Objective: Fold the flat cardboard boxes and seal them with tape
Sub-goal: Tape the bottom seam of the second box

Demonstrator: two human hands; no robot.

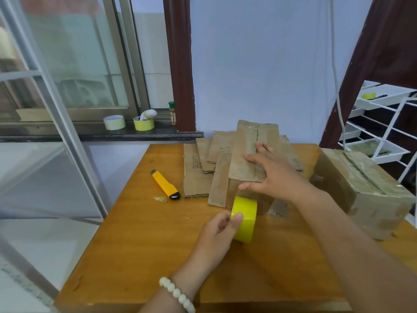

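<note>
A folded cardboard box [244, 159] stands in the middle of the wooden table [140, 240], its top flaps closed along a centre seam. My right hand [268, 172] lies flat on the box top, fingers spread, pressing the flaps down. My left hand [222, 231] grips a yellow tape roll [246, 219] against the box's near face. Several flat cardboard pieces [195, 175] lie under and behind the box. A second box [365, 193], sealed with tape, stands at the right.
A yellow utility knife [165, 184] lies on the table left of the cardboard, with a small scrap of tape [160, 199] beside it. Two more tape rolls [114, 122] [144, 123] stand on the window sill. A white wire rack [383, 132] is at the far right.
</note>
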